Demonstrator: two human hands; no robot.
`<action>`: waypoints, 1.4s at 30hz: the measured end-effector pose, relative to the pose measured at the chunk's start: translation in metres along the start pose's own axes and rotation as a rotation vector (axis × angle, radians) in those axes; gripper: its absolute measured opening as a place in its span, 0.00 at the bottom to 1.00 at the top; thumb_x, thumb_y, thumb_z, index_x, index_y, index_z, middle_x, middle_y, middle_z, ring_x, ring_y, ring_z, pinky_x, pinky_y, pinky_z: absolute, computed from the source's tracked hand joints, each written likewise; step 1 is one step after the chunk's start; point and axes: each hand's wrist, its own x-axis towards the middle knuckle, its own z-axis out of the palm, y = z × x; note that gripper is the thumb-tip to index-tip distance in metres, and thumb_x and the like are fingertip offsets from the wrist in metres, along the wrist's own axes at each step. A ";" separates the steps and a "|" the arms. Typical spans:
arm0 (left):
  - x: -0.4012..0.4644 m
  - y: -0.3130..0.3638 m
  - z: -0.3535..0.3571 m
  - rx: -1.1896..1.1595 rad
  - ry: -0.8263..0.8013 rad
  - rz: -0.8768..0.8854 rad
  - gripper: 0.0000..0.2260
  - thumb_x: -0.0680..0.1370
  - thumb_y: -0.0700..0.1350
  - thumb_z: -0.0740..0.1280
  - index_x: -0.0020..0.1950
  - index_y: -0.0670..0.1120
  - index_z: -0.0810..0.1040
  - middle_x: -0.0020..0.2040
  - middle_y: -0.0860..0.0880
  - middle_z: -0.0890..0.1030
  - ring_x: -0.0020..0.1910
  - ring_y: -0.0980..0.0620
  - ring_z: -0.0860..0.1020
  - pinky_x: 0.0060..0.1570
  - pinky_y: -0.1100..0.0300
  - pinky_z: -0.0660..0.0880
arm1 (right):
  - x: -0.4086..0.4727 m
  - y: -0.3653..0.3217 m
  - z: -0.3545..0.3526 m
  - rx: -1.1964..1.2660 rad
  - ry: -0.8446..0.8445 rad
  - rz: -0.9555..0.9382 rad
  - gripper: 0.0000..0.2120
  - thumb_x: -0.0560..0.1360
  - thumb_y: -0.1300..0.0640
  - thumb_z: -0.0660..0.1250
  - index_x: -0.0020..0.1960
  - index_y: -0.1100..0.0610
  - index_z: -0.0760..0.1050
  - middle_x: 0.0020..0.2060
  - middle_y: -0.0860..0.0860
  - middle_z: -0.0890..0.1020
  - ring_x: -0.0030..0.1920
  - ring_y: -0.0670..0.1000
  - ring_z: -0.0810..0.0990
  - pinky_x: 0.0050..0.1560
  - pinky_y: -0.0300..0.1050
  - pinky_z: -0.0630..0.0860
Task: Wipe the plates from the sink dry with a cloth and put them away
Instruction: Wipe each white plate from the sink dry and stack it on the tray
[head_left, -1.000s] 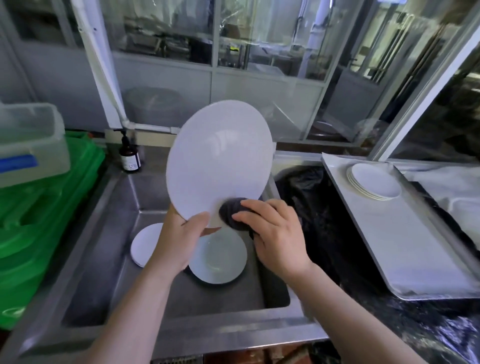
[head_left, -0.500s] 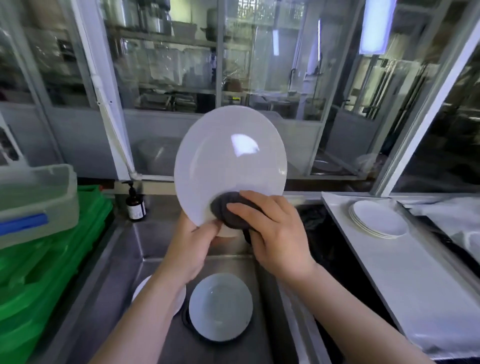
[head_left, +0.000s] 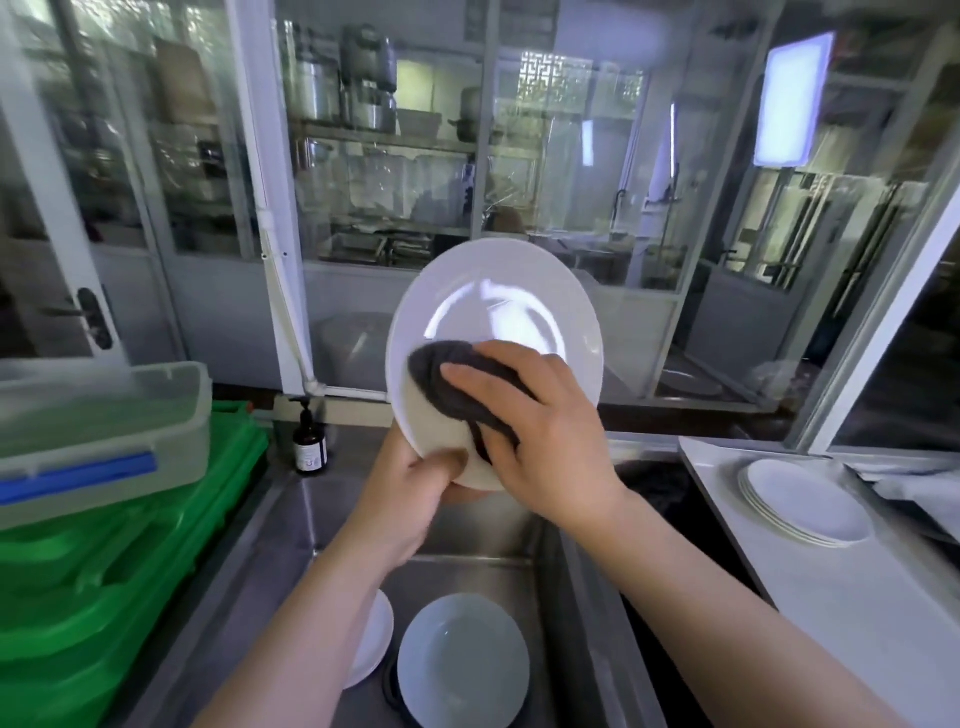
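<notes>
Thumb of my left hand (head_left: 415, 483) pinches the white plate's (head_left: 519, 291) lower rim; my right hand (head_left: 540, 441) grips the grey cloth (head_left: 441, 374) against its face.

- There is only one camera, worn on the person's head.
- It looks forward and a bit down, over the shiny steel sink (head_left: 291, 525) toward glass windows.
- The hands are very close.

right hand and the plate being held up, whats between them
In the head view, a dark grey cloth lies between the right hand and the face of the white plate; the left hand holds the plate's lower rim.
</notes>
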 end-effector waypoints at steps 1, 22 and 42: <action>-0.002 -0.001 -0.003 -0.006 0.006 -0.005 0.24 0.67 0.34 0.60 0.50 0.60 0.82 0.47 0.51 0.85 0.49 0.49 0.82 0.39 0.49 0.81 | 0.004 0.007 -0.001 0.002 0.026 0.067 0.21 0.69 0.66 0.68 0.62 0.56 0.79 0.60 0.58 0.78 0.52 0.63 0.78 0.52 0.56 0.76; -0.010 0.003 -0.021 0.152 0.011 0.020 0.24 0.71 0.34 0.60 0.57 0.61 0.76 0.50 0.57 0.82 0.50 0.58 0.81 0.38 0.57 0.80 | 0.030 -0.015 0.021 0.243 0.036 0.044 0.23 0.68 0.68 0.69 0.63 0.61 0.76 0.64 0.57 0.76 0.62 0.55 0.72 0.65 0.43 0.67; -0.027 -0.011 -0.030 0.142 0.008 -0.177 0.24 0.66 0.37 0.62 0.60 0.53 0.75 0.52 0.50 0.83 0.57 0.45 0.80 0.55 0.39 0.77 | 0.034 -0.013 0.029 0.218 0.084 0.330 0.24 0.69 0.65 0.69 0.65 0.56 0.75 0.60 0.50 0.78 0.60 0.49 0.73 0.60 0.28 0.64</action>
